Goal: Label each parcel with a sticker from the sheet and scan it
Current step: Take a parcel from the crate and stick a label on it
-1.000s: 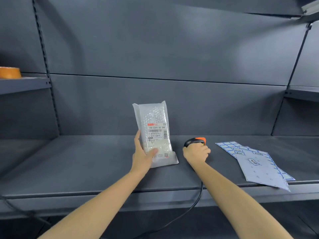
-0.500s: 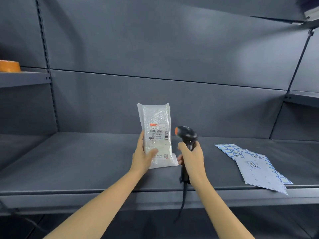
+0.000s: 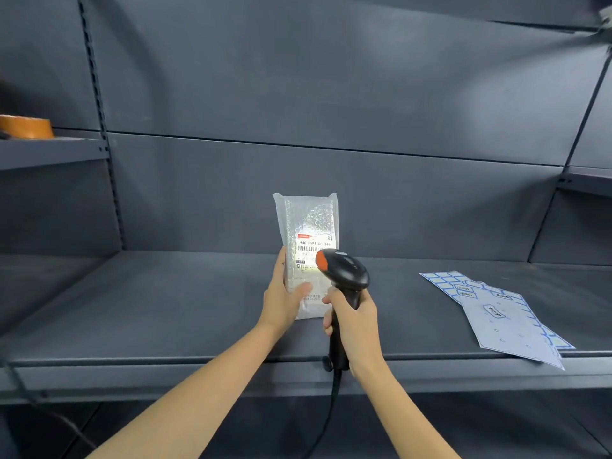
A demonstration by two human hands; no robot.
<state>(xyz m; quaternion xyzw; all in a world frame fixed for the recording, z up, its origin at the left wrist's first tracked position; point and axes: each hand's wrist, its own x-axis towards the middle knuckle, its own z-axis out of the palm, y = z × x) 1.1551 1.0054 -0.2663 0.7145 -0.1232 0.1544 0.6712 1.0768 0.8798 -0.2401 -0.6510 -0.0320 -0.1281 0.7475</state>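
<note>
A bubble-wrap parcel (image 3: 308, 223) with a white barcode label stands upright on the dark shelf (image 3: 165, 303). My left hand (image 3: 284, 299) grips its lower left edge, thumb across the front. My right hand (image 3: 356, 321) holds the handle of a black barcode scanner (image 3: 346, 271) with an orange tip. The scanner's head points at the parcel's label, close in front of it, and a light patch glows on the label. The scanner's cable hangs down below the shelf edge. Two sticker sheets (image 3: 496, 313) with blue-framed labels lie overlapped on the shelf to the right.
An orange tape roll (image 3: 26, 126) sits on a higher shelf at the far left. The shelf's back panel (image 3: 331, 94) rises behind the parcel. The sticker sheets overhang the shelf's front edge (image 3: 132, 362) at the right.
My right hand picked the scanner up off the shelf, raised it and swung its head left onto the parcel's label. My left hand kept the parcel upright.
</note>
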